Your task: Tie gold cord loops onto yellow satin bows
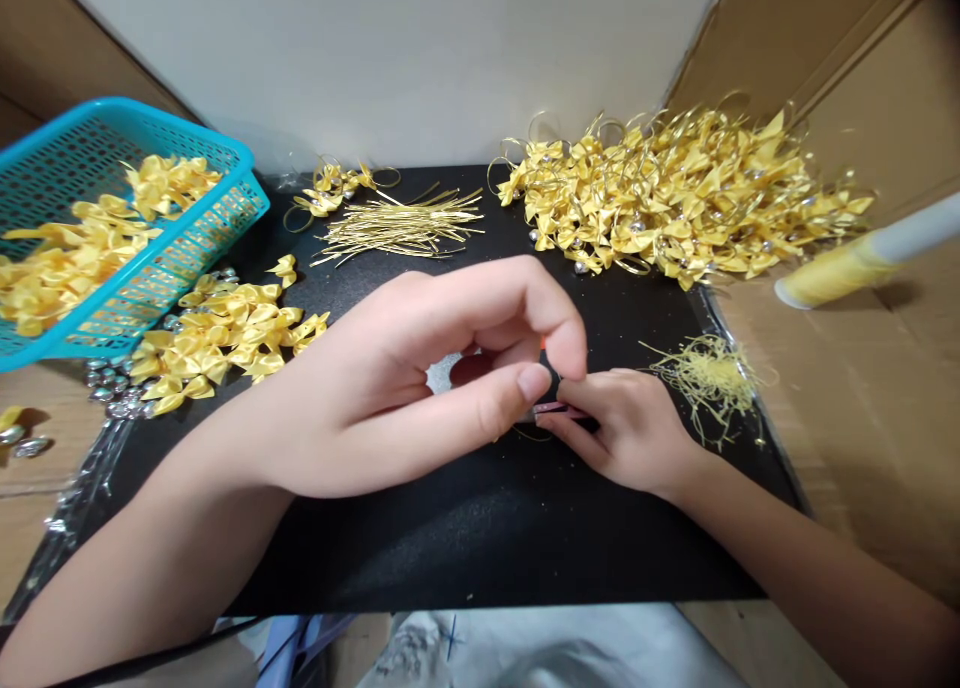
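My left hand [420, 378] is raised over the black work surface [480, 538], thumb and forefinger curled towards each other in a pinch. What it holds, if anything, is hidden behind the fingers. Just beyond its fingertips, lower down, my right hand [630, 433] is closed on a thin pink tool [555, 408] whose kind I cannot make out. Part of a silvery grey thing [439, 375] shows through the gap under my left palm. A fine curved strand [532, 434] lies below the left thumb.
A blue basket [251, 168] of yellow bows stands left, with loose bows [240, 328] and silver bells [112, 383] beside it. Gold wire ties [405, 226] lie at the back. Bows with wire loops [675, 198] heap up back right, near thread clippings [709, 378] and a thread spool [832, 268].
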